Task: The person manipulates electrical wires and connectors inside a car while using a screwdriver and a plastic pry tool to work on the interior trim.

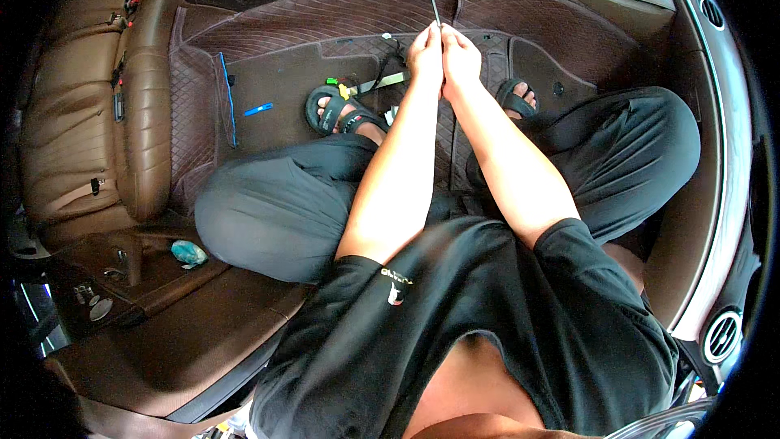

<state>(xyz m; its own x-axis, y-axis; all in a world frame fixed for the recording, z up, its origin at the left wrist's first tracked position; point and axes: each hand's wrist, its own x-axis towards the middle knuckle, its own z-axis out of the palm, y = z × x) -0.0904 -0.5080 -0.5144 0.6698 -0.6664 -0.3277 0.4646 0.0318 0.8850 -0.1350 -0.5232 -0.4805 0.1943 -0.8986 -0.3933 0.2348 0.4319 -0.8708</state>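
My left hand [424, 50] and my right hand [461, 53] are closed together around the lower end of a thin, dark rod-like tool [435, 4], whose far tip meets the brown quilted lining [536, 0] near a vertical seam. The tool's handle is hidden in my fingers. Under and left of my hands lie a flat pale strip [390, 79] with a dark cord, a small yellow piece [344, 92] and a small green piece [331, 81].
A blue pen-like item [258, 109] and a thin blue strip [231, 114] lie on the carpet. My sandalled feet [341, 114] flank the work area. Tan leather seats [69, 114] are left, a bagged blue item [188, 253] lower left, the dashboard trim [723, 179] right.
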